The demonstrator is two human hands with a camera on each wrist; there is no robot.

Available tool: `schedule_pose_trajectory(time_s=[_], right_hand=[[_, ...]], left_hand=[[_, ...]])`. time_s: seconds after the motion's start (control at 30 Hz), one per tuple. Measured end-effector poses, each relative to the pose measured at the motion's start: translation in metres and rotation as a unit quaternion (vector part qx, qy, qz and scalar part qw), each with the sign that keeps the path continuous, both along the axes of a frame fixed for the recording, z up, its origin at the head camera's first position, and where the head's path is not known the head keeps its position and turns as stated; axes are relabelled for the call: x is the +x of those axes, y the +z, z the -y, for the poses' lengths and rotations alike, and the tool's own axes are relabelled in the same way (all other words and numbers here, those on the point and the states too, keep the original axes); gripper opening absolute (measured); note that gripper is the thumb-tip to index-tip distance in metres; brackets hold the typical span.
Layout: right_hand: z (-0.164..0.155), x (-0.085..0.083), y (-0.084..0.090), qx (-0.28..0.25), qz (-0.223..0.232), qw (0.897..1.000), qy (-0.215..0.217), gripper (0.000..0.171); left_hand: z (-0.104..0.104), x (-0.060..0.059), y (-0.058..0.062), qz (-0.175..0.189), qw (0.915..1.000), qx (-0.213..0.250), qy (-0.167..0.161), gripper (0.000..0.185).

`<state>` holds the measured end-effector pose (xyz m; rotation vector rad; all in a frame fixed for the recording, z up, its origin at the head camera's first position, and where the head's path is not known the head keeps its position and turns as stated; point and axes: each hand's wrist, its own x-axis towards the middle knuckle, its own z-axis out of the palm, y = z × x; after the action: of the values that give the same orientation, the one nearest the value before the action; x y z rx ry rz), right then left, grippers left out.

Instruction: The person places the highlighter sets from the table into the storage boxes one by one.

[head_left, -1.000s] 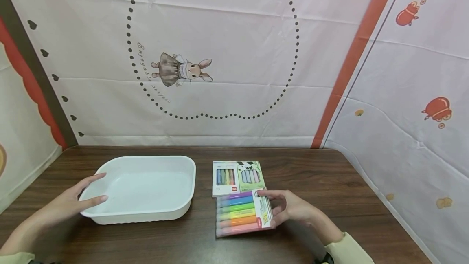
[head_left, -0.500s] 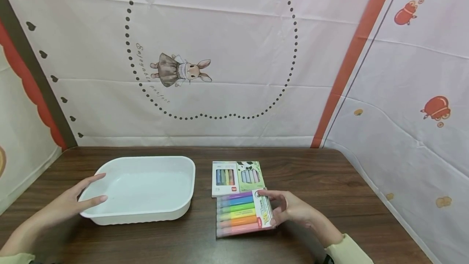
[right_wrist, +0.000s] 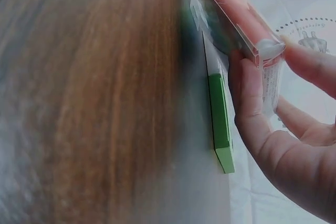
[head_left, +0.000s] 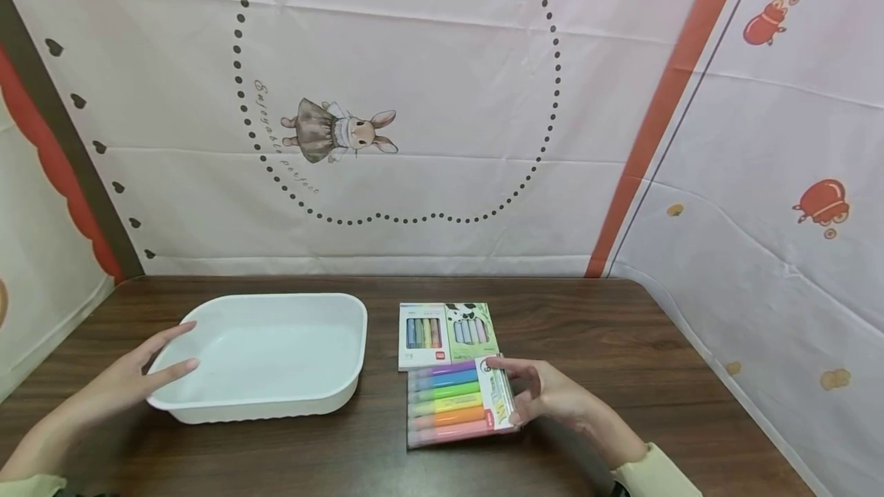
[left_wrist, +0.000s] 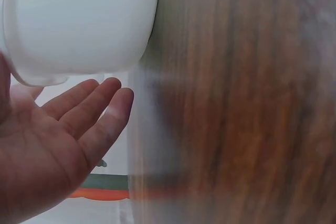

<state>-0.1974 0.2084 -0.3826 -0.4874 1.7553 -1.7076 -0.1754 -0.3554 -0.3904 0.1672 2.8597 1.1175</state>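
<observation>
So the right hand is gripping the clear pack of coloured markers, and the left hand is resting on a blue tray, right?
Not quite: the tray is white, not blue, as the head view shows. The right hand does grip the marker pack, and the left hand rests on the tray's rim.

Your table (head_left: 594,336) is dark brown wood with long grain lines, smooth and a little shiny. The white tray (head_left: 276,397) looks like smooth plastic with a soft shine. The marker pack (head_left: 456,401) has a clear, glossy plastic cover, and the bright markers inside look like plastic too. At 12 o'clock from it, the flat box (head_left: 445,332) looks like matt printed card. The wall cloth (head_left: 428,83) behind is thin, creased and matt.
</observation>
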Motion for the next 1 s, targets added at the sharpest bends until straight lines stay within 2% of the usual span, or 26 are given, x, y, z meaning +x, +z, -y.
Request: schedule_pose_trajectory(time_s=[0.3, 0.63, 1.0], right_hand=[[0.001, -0.0011, 0.0007, -0.018, 0.005, 1.0, 0.011, 0.081], [0.0026, -0.0008, 0.0022, -0.039, -0.019, 0.999, 0.016, 0.082], [0.006, -0.0027, 0.0062, -0.062, -0.017, 0.998, 0.021, 0.082]], left_hand=[[0.0018, -0.0023, -0.0014, 0.031, 0.9993, 0.021, -0.002, 0.07], [0.0013, -0.003, 0.0005, 0.065, 0.9977, 0.02, 0.004, 0.074], [0.0019, -0.0036, 0.0008, 0.068, 0.9975, 0.016, 0.005, 0.077]])
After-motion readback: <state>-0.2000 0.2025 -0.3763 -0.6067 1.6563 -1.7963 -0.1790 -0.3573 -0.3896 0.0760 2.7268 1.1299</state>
